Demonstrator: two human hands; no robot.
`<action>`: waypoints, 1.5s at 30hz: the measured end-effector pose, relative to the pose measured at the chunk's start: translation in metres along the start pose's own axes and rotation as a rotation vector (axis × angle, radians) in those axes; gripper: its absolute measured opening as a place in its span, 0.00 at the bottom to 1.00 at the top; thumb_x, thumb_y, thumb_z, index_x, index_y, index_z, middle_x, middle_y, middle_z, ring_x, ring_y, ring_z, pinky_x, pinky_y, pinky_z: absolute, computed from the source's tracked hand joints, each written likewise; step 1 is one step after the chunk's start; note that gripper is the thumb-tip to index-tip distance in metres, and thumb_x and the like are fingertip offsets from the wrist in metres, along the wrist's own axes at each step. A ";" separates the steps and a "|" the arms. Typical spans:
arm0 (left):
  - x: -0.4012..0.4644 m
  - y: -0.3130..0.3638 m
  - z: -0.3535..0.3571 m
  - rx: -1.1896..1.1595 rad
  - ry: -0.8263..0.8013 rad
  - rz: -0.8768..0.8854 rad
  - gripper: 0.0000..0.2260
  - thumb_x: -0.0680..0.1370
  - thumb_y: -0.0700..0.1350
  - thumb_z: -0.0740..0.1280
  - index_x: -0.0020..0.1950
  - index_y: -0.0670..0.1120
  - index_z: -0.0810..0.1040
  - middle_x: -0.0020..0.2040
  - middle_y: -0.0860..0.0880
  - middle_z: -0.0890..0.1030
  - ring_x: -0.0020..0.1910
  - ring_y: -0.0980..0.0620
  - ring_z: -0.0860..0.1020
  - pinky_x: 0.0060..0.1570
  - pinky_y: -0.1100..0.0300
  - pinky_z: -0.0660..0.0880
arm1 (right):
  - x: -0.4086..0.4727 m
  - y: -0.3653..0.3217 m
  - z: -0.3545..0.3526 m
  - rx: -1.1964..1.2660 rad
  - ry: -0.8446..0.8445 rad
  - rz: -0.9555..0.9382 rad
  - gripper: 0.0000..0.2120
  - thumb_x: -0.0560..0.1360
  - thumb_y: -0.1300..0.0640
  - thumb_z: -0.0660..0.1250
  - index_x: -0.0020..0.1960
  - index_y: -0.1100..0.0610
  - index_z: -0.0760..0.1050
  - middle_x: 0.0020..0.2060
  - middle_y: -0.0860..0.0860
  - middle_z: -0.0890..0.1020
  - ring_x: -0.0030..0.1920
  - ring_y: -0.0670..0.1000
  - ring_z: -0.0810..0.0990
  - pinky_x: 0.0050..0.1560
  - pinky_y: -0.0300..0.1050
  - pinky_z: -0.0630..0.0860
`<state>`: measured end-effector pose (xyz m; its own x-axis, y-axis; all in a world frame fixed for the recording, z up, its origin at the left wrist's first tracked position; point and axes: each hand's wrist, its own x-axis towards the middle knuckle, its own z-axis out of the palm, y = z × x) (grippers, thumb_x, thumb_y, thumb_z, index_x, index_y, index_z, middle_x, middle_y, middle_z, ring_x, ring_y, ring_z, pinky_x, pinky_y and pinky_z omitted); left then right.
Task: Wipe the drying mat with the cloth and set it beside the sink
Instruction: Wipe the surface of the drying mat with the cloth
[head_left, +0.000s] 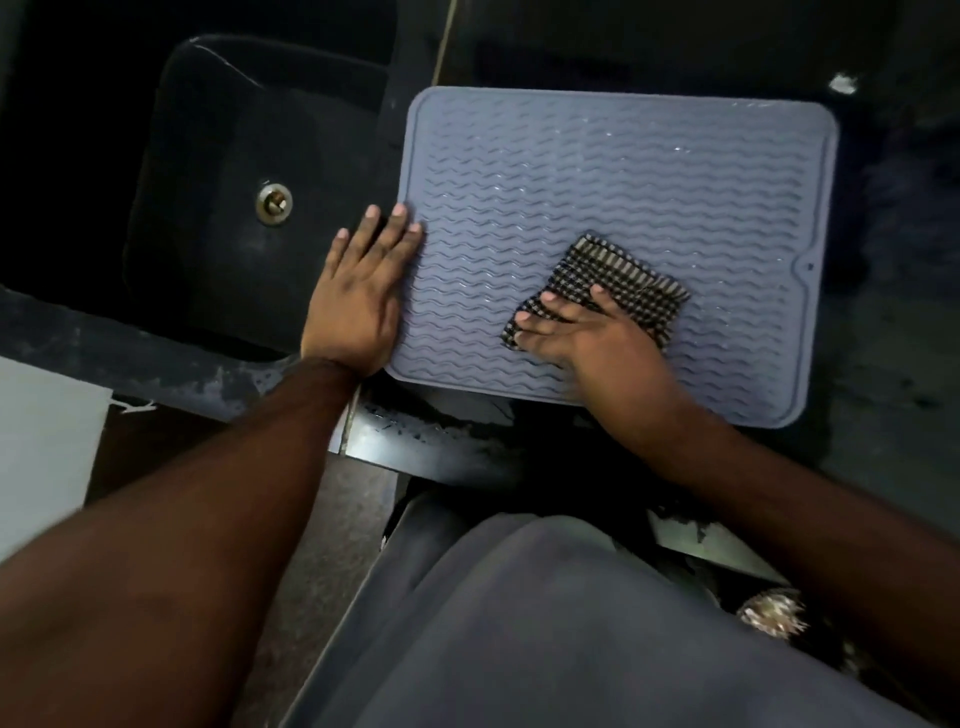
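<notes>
Grey ribbed mat (613, 171) on dark countertop (893, 364)

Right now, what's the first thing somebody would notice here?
The big grey mat with wavy ridges, lying flat on the dark counter just right of the black sink. Next, the right hand pressing a checked cloth onto the mat's near middle, while the left hand lies flat on the mat's left edge. The shiny drain in the sink also catches the eye.
</notes>
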<state>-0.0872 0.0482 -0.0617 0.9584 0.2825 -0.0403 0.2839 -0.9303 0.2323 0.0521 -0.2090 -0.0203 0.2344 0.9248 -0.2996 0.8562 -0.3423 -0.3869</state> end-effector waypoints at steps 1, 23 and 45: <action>0.000 0.001 0.000 -0.001 0.001 -0.002 0.29 0.80 0.44 0.55 0.82 0.49 0.58 0.82 0.51 0.56 0.82 0.48 0.51 0.79 0.46 0.50 | -0.005 0.005 -0.005 0.036 -0.059 0.037 0.25 0.77 0.65 0.61 0.71 0.50 0.75 0.73 0.47 0.72 0.76 0.52 0.67 0.76 0.61 0.54; -0.002 0.003 0.000 -0.065 0.007 0.006 0.29 0.79 0.45 0.54 0.82 0.47 0.60 0.82 0.48 0.57 0.82 0.47 0.52 0.79 0.43 0.52 | -0.090 0.048 -0.026 0.435 0.812 0.511 0.33 0.70 0.76 0.57 0.73 0.60 0.72 0.72 0.51 0.72 0.75 0.54 0.69 0.77 0.54 0.62; -0.003 -0.005 -0.002 -0.225 0.051 0.006 0.28 0.79 0.43 0.56 0.81 0.45 0.61 0.82 0.48 0.59 0.82 0.49 0.52 0.79 0.46 0.51 | 0.073 -0.125 0.035 0.682 0.548 0.409 0.35 0.73 0.75 0.56 0.79 0.60 0.61 0.78 0.54 0.65 0.79 0.54 0.59 0.79 0.54 0.55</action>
<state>-0.0911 0.0524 -0.0610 0.9558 0.2940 0.0090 0.2596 -0.8578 0.4436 -0.0541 -0.1041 -0.0246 0.7856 0.6023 -0.1416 0.2496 -0.5180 -0.8182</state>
